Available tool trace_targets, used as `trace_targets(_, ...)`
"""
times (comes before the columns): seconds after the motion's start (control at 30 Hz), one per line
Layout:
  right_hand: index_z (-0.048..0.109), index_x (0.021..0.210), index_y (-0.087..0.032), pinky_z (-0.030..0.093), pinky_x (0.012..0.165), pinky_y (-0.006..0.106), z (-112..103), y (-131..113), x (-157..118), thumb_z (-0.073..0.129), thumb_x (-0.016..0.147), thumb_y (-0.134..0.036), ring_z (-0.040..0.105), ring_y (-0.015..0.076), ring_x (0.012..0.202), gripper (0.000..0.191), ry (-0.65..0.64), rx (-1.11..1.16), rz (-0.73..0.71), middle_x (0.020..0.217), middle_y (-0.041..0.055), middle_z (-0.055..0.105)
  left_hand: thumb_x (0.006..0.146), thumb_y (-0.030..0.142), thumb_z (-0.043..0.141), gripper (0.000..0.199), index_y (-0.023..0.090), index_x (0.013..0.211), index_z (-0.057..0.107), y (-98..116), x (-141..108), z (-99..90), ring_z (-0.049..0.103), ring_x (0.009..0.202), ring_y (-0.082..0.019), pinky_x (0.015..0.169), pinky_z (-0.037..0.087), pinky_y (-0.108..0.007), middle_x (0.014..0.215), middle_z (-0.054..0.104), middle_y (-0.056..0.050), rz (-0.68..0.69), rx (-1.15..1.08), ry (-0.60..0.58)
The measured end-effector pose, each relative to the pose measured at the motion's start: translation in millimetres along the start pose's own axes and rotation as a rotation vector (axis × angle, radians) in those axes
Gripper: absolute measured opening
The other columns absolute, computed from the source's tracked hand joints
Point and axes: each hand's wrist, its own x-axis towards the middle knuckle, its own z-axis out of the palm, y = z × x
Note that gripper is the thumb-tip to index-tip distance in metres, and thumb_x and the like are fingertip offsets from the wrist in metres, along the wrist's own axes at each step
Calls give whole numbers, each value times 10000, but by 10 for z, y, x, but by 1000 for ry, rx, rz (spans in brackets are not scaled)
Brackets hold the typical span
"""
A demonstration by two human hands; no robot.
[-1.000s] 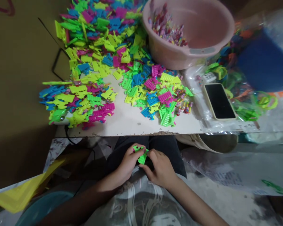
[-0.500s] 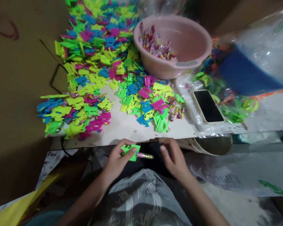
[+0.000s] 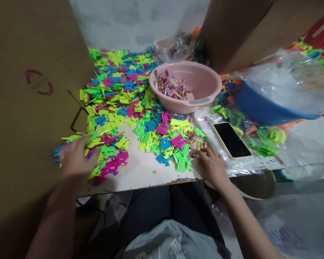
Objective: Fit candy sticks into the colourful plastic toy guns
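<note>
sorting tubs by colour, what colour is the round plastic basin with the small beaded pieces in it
Pale pink, best seen in the head view.

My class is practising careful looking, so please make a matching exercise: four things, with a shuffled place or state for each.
1. Left hand
2. Right hand
3. Phone
4. Basin

A. Dark-screened, on clear plastic
B. Pink, with small patterned pieces inside
C. At the left cluster of bright plastic pieces
D. Beside the phone, fingers on the table's nearer half

Pairs: 1-C, 2-D, 3-A, 4-B
</note>
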Motion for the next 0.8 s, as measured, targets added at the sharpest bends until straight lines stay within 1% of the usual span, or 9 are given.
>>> trace_targets(0.1,644,1091,-238,333,724,368,-12,-15,71,463,912,-156,541,270,906,267,-25,-34,-37,1041,102,617,826,251,604,277,230,1101,631,473,-263,338,577,1102,-286,978,410,-426,1131,666,-56,216,-198,-119)
trace_targets(0.17,646,1081,-249,327,730,370,-25,-20,118,481,914,-171,539,272,904,247,-43,-53,-85,1026,98,617,867,189,532,275,252,1111,644,912,-421,595,575,1121,-250,992,407,-406,1152,672,-54,412,-294,-355)
trace_targets(0.23,646,1074,-252,333,739,370,-33,-7,155,508,906,-175,538,275,917,231,-47,-63,-128,1011,98,613,879,150,519,352,276,1194,611,1326,-518,825,541,1172,-243,1010,389,-414,1238,639,-51,529,-315,-561)
trace_targets(0.33,651,1015,-232,364,762,371,-21,58,169,515,907,-182,541,260,901,180,-38,-19,-216,951,90,604,875,77,492,421,257,1245,581,1718,-549,1072,499,1215,-257,1033,357,-434,1288,600,-79,623,-270,-635)
trace_targets(0.4,640,978,-213,395,755,368,6,124,139,491,923,-190,544,239,851,161,-11,69,-281,909,80,597,871,57,487,443,237,1270,557,1806,-533,1167,501,1194,-271,1015,365,-441,1288,582,-96,637,-186,-649)
trace_targets(0.47,615,973,-202,423,737,370,43,184,87,473,931,-199,545,234,825,148,65,182,-287,911,81,594,874,60,490,458,222,1301,525,1806,-518,1213,513,1150,-276,967,400,-430,1248,581,-107,626,-108,-684)
trace_targets(0.6,555,983,-221,452,794,415,99,209,-4,509,912,-229,560,258,927,85,328,485,-137,959,88,584,857,111,566,498,208,1337,475,1726,-514,1193,509,1115,-289,917,433,-410,1156,577,-113,555,-79,-753)
trace_targets(0.7,518,983,-236,450,864,437,82,113,-43,525,918,-269,576,252,981,74,419,825,18,966,75,588,820,114,623,453,224,1249,528,1660,-506,1142,520,1105,-274,933,429,-389,1115,568,-89,426,-248,-786)
trace_targets(0.8,501,1017,-244,461,853,401,8,-73,-116,503,942,-302,603,217,935,95,391,1095,151,954,58,607,787,84,628,267,224,1010,583,1578,-503,1107,577,957,-195,846,454,-302,1019,575,-33,179,-582,-791)
